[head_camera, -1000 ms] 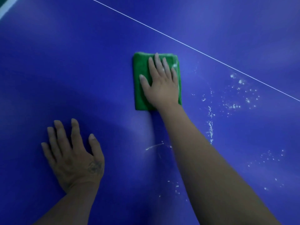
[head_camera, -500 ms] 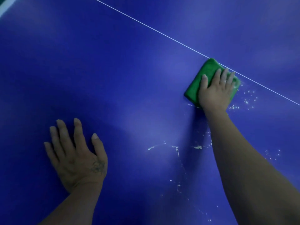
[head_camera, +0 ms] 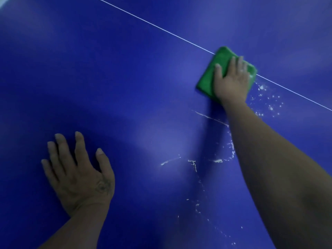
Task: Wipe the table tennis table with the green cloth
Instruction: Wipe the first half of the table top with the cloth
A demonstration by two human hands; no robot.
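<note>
A folded green cloth (head_camera: 208, 76) lies flat on the blue table tennis table (head_camera: 107, 78), at the upper right, touching the thin white centre line (head_camera: 152, 25). My right hand (head_camera: 230, 81) presses down on the cloth, palm flat, fingers spread over it. My left hand (head_camera: 79, 175) rests flat on the table at the lower left, fingers apart, holding nothing. White specks and smears (head_camera: 267, 101) lie on the table just right of the cloth, and more streaks of white residue (head_camera: 194, 163) sit below it, near my right forearm.
The table surface fills the whole view. A sliver of its white edge (head_camera: 2, 3) shows in the top left corner.
My right hand has slid the cloth from the middle of the view to the right, up to the white line, then slightly back left. The left hand stays put.
</note>
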